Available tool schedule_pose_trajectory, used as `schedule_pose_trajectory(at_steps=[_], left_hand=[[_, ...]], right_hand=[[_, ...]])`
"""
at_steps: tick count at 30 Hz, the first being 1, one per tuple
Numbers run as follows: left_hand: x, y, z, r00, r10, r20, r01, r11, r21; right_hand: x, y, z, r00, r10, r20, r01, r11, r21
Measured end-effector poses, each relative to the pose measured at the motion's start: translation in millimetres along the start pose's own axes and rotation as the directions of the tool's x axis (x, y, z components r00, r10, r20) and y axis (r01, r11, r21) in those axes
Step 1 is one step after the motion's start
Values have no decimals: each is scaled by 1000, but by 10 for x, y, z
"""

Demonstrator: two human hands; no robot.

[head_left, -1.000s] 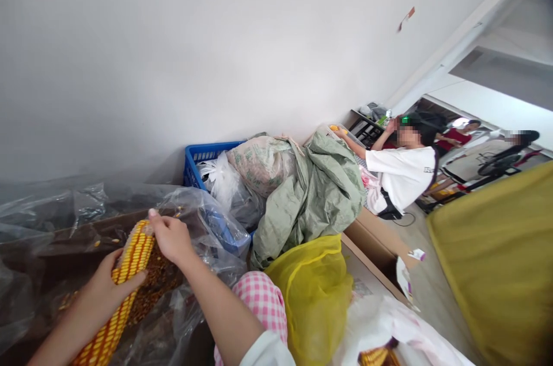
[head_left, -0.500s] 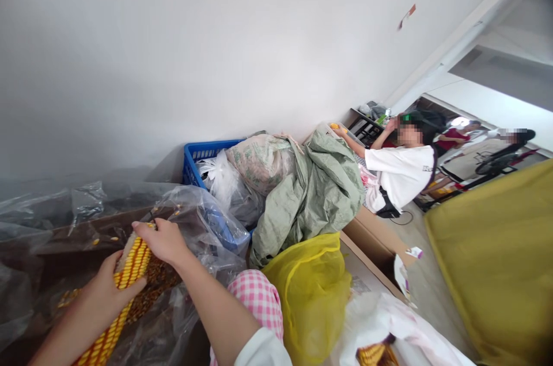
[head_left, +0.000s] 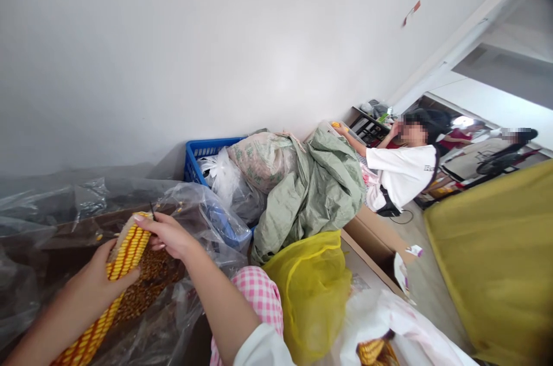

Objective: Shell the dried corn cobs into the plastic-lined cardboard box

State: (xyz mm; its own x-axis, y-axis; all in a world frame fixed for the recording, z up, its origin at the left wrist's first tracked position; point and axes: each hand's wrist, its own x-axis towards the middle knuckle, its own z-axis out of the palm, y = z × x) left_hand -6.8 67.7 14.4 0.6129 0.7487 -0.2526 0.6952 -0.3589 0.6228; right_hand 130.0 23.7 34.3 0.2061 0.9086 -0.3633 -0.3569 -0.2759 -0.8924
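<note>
Over the box of loose kernels [head_left: 149,279], the left hand [head_left: 91,294] wraps tight round the corn cob [head_left: 125,251]. The right hand [head_left: 166,234] has slid toward the cob's tip and pinches it there, probably rubbing kernels off.

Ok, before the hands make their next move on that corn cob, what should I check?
1. Left hand gripping the corn cob mid-length: ok.
2. Right hand pinching the cob's upper end: ok.
3. Cob held above the loose kernels: ok.
4. Plastic bag spread open beneath the cob: ok.
5. Thin dark thing at the right fingertips, what it is: cannot tell.
6. Other person well apart from both hands: ok.
</note>
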Motion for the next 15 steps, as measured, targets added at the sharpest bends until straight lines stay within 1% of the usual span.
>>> schedule_pose_trajectory(at_steps=[1, 2, 3, 6, 9, 14, 15], left_hand=[[-2, 1, -6, 1000, -8, 1, 8, 1000, -5], [-6, 3, -4, 1000, -5, 1, 5, 1000, -7], [-10, 7, 2, 1000, -2, 4, 2, 1000, -8], [-21, 22, 39, 999, -16, 36, 17, 1000, -19], [-26, 29, 79, 998, -21, 56, 22, 1000, -21], [-16, -24, 168, 999, -21, 48, 21, 1000, 13], [-13, -41, 193, 1000, -12, 21, 12, 1000, -1]], right_hand=[[16, 14, -15, 998, -19, 59, 14, 997, 76], [33, 33, -31, 995, -25, 93, 14, 993, 120], [49, 53, -46, 995, -17, 98, 4, 991, 133], [76, 96, -74, 994, 18, 106, -30, 992, 120], [73, 111, -81, 994, 24, 110, -36, 993, 112], [59, 138, -81, 994, 55, 93, -61, 996, 68], [61, 150, -83, 993, 70, 93, -75, 996, 56]])
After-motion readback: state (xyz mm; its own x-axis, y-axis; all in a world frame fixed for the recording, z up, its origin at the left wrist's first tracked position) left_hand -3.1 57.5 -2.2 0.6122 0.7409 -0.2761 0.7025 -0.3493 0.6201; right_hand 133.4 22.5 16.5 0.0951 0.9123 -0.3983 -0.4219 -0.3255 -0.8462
